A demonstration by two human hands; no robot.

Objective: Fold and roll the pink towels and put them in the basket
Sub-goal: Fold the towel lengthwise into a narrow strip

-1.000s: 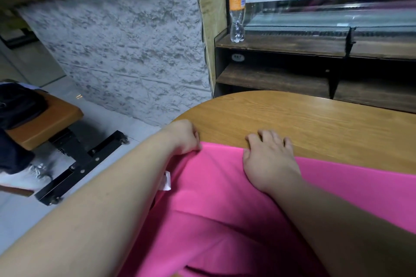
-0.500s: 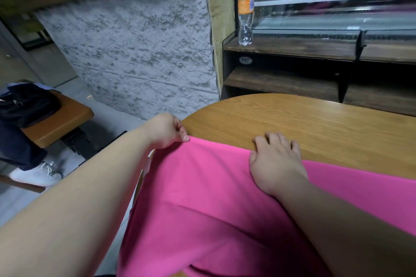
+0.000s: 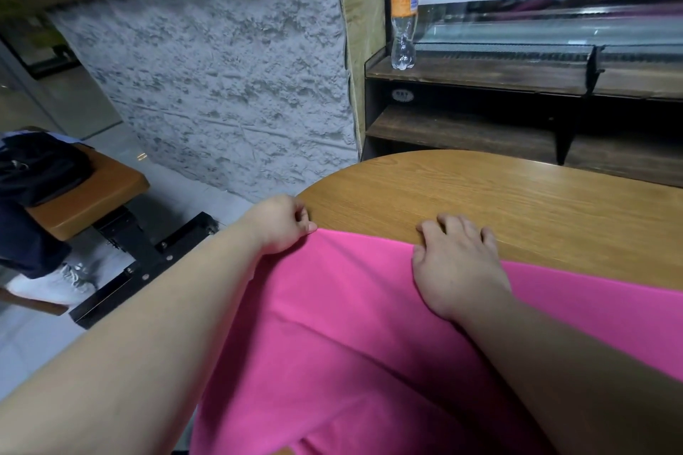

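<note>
Head view, looking down over two bare forearms. The left hand (image 3: 282, 223), just left of centre, has its fingers curled and pinches the far left corner of the pink towel (image 3: 351, 325) between thumb and fingers, right at the rounded rim of the table (image 3: 480, 188). The right hand (image 3: 456, 262), at four o'clock from centre, lies palm down with fingers spread. Its heel presses on the towel's far edge and its fingertips reach onto bare wood. Both arms stretch forward, the left nearly straight.

The towel is smooth, bright pink cloth with soft folds. It covers the near side of the table from centre down to six o'clock and hangs over the left edge. The table top is light wood with clear grain and a curved outline.

At one o'clock a clear plastic bottle (image 3: 404, 7) with an orange label stands upright on a dark wooden shelf (image 3: 480, 74). At eleven o'clock is a rough, grey, stone-textured wall (image 3: 221, 85). At nine o'clock a low side table (image 3: 92, 192) with an orange-brown top and black metal base carries a dark bag (image 3: 37, 166).
</note>
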